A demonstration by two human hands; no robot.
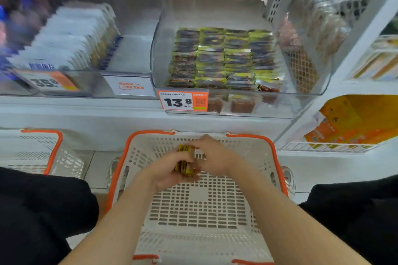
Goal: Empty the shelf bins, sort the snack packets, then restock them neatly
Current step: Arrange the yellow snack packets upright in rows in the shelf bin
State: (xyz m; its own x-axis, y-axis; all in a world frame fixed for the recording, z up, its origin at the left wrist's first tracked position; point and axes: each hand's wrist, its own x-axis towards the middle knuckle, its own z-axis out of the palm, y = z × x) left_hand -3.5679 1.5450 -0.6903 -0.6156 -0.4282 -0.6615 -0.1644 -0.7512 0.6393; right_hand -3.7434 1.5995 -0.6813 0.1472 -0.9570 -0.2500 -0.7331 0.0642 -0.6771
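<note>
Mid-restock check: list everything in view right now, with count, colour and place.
clear bin: one, transparent, shelf centre-right
shelved packets: many, yellow-green and dark, in rows inside the clear bin
13.8 tag: one, white-orange, on the clear bin's front
left bin: one, transparent, shelf left
white packets: one row, blurred, in the left bin
35.8 tag: one, white-orange, on the left bin's front
white card: one, orange print, between the tags
basket: one, white with orange rim, below the shelf
second basket: one, same colours, far left
orange bags: several, lower right rack
held packets: small stack, yellow, over the basket
left hand: grips the stack
right hand: pinches the stack
</note>
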